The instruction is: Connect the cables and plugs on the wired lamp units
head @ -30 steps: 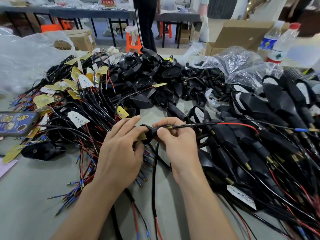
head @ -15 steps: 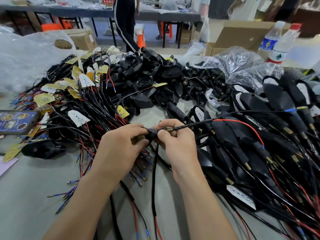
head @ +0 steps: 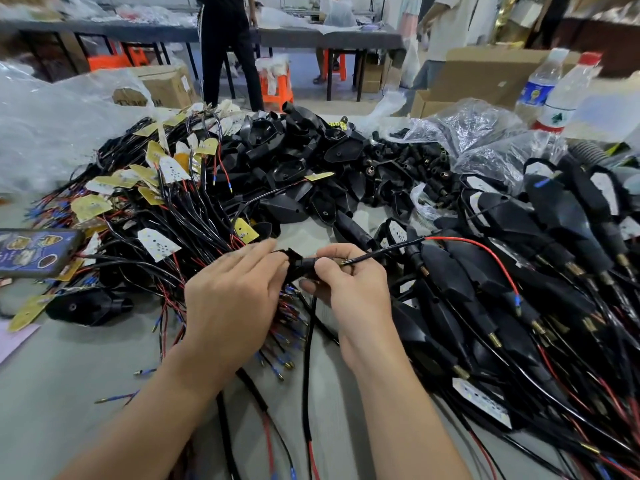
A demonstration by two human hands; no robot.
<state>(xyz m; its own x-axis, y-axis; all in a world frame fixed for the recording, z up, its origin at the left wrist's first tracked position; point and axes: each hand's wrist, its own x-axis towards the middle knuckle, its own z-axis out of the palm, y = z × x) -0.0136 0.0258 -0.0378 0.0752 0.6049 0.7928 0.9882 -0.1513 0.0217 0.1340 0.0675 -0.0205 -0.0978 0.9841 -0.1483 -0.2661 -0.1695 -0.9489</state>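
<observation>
Left hand (head: 232,299) and right hand (head: 349,289) pinch black plug (head: 301,266); bottle label (head: 535,94) seemingly illegible.

Nothing here reads cleanly. Dark print on the cardboard box (head: 166,85) is blurred beyond letters. The blue label on one bottle (head: 535,94) shows a yellow emblem, the red-capped bottle (head: 558,116) a green mark, with no legible words. The phone case (head: 34,251) carries only pictures.

Forearms ran up from bottom edge, meeting mid-frame. Right hand (head: 349,292) curled around black connector (head: 300,266); left hand (head: 232,306) apparently pinched its left end, thumb hidden.
</observation>
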